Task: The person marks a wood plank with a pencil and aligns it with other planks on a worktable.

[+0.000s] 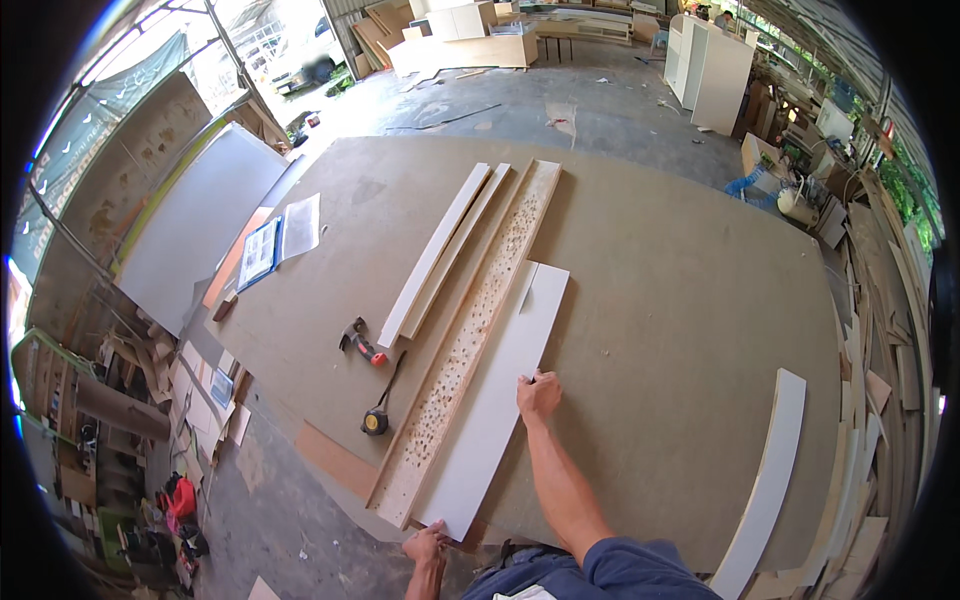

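A long white board [520, 350] lies at a slant on the worktable, beside a wooden channel with a speckled, hole-marked face [455, 370]. My left hand [427, 543] grips the board's near end at its corner. Partway up, my right hand [540, 396] is closed at the board's right edge; a small dark thing shows at its fingertips, too small to name. To the left of the channel are two narrow white-edged strips [440, 250], a claw hammer [362, 342] with a red-and-black handle, and a tape measure [375, 421] with some tape out.
The big brown worktable [680, 300] carries a blue clipboard with papers [260, 252] at far left and another white strip [765, 480] at right. Scrap timber [880, 300] is stacked along the right side. White cabinets [705, 75] stand at the back, a large white sheet [205, 215] at left.
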`<state>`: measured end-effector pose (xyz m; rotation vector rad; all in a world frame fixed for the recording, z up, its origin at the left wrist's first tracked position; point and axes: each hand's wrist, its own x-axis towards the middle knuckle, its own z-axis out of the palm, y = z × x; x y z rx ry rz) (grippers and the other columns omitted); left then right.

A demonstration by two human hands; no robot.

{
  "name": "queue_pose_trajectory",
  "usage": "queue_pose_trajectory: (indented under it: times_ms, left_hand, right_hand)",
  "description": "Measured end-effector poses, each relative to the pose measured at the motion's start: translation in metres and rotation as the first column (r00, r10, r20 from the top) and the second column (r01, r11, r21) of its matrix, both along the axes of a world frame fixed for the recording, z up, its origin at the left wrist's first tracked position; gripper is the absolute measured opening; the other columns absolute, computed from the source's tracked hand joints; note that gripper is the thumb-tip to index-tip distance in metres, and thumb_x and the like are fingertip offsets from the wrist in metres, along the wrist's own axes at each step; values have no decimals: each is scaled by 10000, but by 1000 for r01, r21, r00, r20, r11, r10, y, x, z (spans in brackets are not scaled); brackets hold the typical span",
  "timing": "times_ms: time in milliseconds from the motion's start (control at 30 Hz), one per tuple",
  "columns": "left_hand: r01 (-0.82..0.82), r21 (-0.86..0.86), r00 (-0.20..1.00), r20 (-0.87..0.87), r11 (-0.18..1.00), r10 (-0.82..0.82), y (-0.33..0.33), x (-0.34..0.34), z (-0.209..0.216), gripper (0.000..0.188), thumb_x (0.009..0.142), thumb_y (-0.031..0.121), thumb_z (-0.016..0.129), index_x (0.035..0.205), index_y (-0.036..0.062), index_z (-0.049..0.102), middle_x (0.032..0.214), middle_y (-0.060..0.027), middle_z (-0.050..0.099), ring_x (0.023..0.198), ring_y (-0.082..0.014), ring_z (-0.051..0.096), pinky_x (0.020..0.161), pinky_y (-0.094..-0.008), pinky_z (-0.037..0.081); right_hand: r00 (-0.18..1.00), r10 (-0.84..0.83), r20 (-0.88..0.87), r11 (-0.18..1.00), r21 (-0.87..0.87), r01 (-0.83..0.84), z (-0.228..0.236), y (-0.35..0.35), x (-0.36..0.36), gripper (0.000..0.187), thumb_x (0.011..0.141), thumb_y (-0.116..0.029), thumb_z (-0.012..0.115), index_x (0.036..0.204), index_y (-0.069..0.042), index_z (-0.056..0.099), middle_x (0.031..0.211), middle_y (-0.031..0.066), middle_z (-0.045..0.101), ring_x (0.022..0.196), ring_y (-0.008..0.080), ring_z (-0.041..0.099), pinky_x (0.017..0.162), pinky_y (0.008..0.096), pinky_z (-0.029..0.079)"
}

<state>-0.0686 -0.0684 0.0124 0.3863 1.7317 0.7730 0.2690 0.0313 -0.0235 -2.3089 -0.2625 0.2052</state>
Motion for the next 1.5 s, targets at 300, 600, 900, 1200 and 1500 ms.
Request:
queue_pose_trajectory:
  times_ms: [300, 600, 900, 1200, 1500]
  left_hand:
    - [43, -51, 999, -17, 998, -43, 6, 6, 1, 168, 727, -54, 739, 701, -45, 574, 586, -110, 584, 423, -195, 544, 380, -276, 338]
    - [59, -48, 998, -28, 997, -60, 9, 10, -10, 139, 777, -8, 719, 801, -91, 610, 607, -145, 593, 448, -206, 565, 366, -253, 308]
    - [85, -74, 996, -11, 994, -86, 17, 24, -4, 135, 779, -2, 716, 820, -73, 610, 638, -154, 610, 471, -214, 581, 374, -253, 309]
    - [53, -77, 998, 23, 996, -51, 24, 37, -4, 135, 749, -25, 722, 762, -52, 590, 641, -137, 615, 470, -208, 582, 386, -261, 338]
    - [75, -67, 997, 25, 995, -74, 31, 56, 6, 118, 751, -28, 720, 745, -54, 605, 648, -137, 622, 472, -210, 585, 380, -256, 341]
  right_hand:
    - [998, -24, -56, 1000, -2, 24, 1, 8, 12, 345, 675, -249, 788, 909, -9, 709, 959, 163, 667, 945, 348, 636, 843, 456, 504]
    - [999, 7, -43, 1000, -8, -7, 2, 10, 22, 330, 680, -252, 767, 890, -3, 712, 942, 194, 660, 934, 366, 640, 825, 458, 510]
    - [1000, 4, 5, 1000, -23, -4, -4, 17, 34, 354, 680, -264, 767, 921, -9, 713, 937, 197, 668, 913, 369, 649, 817, 454, 516]
    - [1000, -6, 3, 999, -37, 6, -6, 25, 48, 415, 657, -285, 796, 957, -9, 719, 955, 192, 689, 945, 362, 652, 839, 450, 519]
    - [1000, -17, -4, 1000, -19, 17, 4, 31, 62, 407, 645, -285, 809, 917, 0, 707, 965, 205, 684, 951, 371, 644, 855, 454, 509]
